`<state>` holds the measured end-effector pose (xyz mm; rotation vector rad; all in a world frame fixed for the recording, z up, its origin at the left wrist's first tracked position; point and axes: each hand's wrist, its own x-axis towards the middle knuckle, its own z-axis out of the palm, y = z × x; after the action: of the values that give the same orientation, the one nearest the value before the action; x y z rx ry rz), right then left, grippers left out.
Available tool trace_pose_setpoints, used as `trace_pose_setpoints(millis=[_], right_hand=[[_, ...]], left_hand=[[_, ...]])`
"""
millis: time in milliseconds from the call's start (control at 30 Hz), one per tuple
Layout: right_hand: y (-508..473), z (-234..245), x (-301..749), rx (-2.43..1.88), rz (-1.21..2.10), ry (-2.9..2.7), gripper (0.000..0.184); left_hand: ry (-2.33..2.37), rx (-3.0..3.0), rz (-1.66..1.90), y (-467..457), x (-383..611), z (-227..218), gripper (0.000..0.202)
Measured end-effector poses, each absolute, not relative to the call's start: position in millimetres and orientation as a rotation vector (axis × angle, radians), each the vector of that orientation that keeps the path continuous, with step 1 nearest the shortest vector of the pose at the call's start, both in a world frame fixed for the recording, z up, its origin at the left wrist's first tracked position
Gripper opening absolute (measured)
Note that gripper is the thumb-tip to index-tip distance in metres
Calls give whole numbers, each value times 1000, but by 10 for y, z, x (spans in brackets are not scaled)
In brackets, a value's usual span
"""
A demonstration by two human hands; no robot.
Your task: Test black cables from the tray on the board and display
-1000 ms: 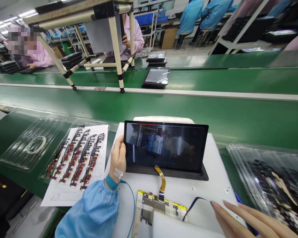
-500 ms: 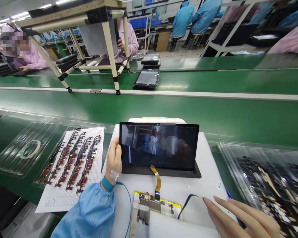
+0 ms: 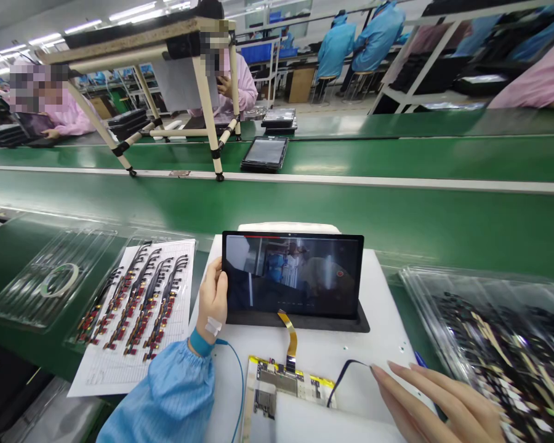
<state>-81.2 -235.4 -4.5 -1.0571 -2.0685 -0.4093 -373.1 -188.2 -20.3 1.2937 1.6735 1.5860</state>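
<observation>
Conveyor (image 3: pixel 277 206), left hand (image 3: pixel 211 301) gripping tablet (image 3: pixel 293 274), right hand (image 3: pixel 425 400) open (beside cable (image 3: pixel 346 375))

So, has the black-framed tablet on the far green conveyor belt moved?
Yes. The black-framed tablet has moved left along the belt, and now sits closer to the cream metal bench leg than in the earlier pictures.
</observation>
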Motion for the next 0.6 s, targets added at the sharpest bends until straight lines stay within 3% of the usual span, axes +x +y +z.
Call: trace_pose_setpoints(millis=[300,500,600], right_hand=[[-2343,-23,-848,-1055,-456,-2049,58],[-2332,-15,-836,-1017,-442,-2072,28],[-2338,-8,-831,-1027,-442,-2079,29]], left_hand=[[1700,1300,1597,-1880,-3726,-199,30],[1693,1318,1578,-1887,-3730,-203,31],[1688,1311,1571,-1894,-3735,-206,31]])
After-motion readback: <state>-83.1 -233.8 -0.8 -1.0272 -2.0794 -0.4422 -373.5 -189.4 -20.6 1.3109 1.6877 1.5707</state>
